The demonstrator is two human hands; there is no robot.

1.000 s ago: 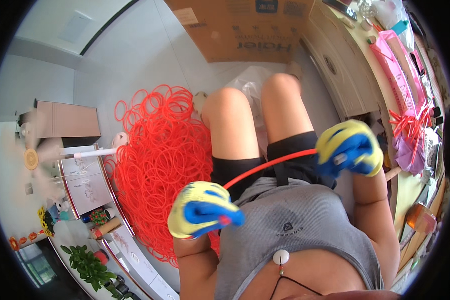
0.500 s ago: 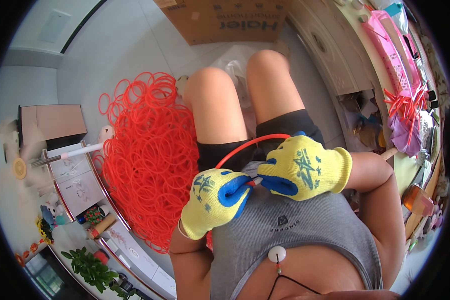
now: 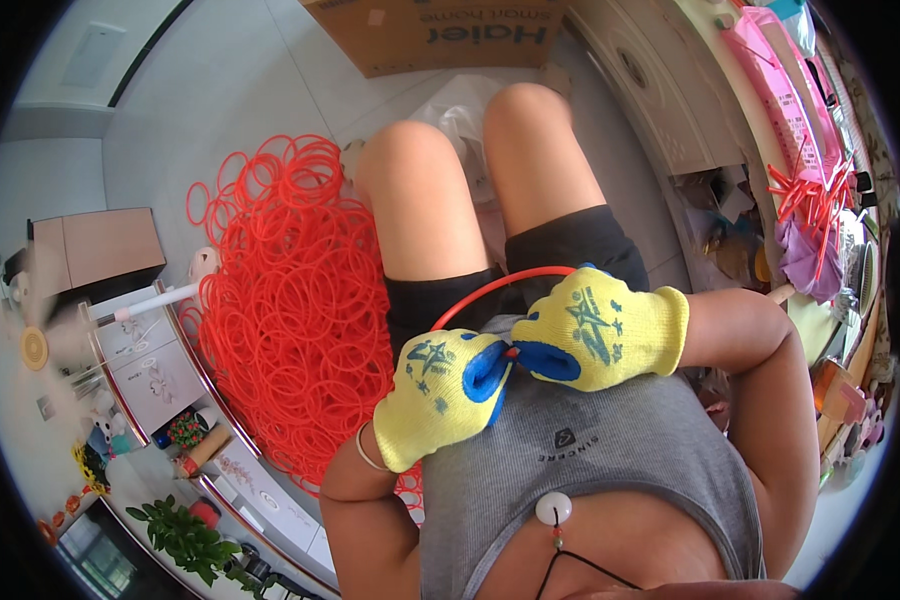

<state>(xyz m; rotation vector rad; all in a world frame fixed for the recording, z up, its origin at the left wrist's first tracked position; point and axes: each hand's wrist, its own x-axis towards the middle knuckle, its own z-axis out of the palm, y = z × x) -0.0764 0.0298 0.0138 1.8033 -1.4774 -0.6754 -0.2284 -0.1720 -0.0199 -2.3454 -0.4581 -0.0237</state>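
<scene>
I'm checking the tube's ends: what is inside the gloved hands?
The red tube arcs from left hand to right hand; a small red bit shows between them; gloves hide the rest.

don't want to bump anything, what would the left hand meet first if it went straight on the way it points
Most likely the gloved right hand: the left hand points toward it, with a bit of red tube showing between them. They look nearly touching, though depth is unclear.
</scene>
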